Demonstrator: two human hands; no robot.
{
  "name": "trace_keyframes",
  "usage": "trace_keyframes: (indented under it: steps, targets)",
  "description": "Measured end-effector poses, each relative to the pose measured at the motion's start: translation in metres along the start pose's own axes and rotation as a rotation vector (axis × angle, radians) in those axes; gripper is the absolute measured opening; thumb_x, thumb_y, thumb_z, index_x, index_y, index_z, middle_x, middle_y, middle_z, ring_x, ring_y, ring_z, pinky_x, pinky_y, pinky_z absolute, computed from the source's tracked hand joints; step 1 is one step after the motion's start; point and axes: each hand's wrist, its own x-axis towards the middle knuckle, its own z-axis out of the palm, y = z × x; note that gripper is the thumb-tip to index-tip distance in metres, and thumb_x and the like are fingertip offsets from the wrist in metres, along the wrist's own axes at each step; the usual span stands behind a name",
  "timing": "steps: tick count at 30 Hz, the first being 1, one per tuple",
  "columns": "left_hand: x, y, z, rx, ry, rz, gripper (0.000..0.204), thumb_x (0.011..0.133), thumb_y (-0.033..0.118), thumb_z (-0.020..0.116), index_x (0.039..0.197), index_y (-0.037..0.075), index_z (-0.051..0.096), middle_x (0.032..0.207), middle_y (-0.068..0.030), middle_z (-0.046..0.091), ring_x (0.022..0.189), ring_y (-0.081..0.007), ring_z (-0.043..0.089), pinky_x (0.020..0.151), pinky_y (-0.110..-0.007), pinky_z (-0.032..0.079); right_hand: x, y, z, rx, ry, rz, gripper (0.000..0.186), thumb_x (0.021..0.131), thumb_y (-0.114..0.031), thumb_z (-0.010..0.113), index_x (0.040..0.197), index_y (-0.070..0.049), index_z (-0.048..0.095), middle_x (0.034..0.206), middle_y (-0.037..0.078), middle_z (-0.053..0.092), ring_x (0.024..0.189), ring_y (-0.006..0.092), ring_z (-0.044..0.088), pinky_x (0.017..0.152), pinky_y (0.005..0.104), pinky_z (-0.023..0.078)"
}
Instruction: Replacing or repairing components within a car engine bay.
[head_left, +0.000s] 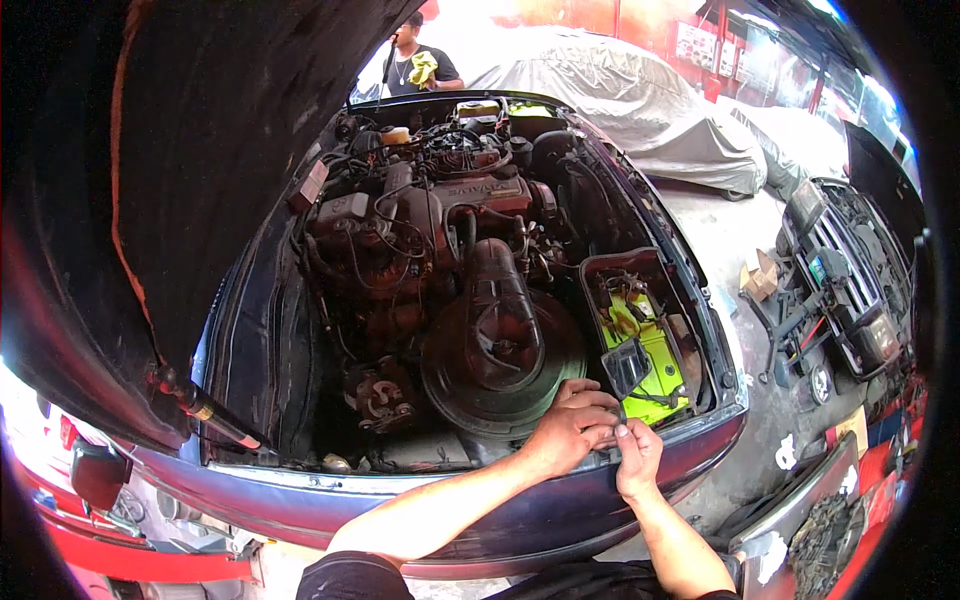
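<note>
The left hand (568,428) and the right hand (636,455) are meeting at the near edge of the open car front, beside the big round air cleaner (503,350); fingers are pinching together on something too small to tell; the work is looking unfinished; a yellow-green battery (645,345) is sitting right.

The round air cleaner housing (503,362) is dull black, dusted brown; the battery (645,352) beside it is bright yellow-green; the car body (420,500) is dark blue-purple; the raised hood (200,150) is black underneath; the covered car (620,95) wears pale grey cloth.
</note>
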Motion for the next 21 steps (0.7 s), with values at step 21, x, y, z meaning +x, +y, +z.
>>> trace_keyframes:
  steps: [21]
  targets:
    - [0.001,0.019,-0.008,-0.125,0.062,-0.324,0.018,0.098,0.016,0.066,0.11,0.002,0.064,0.089,-0.0143,0.072,0.082,-0.0252,0.072,0.076,-0.037,0.056,0.001,0.005,0.011,0.117,0.02,-0.068,0.026,0.113,-0.017,0.056,0.13,0.001,0.06,0.115,0.009,0.071,0.088,0.016,0.072,0.082,0.0311,0.059]
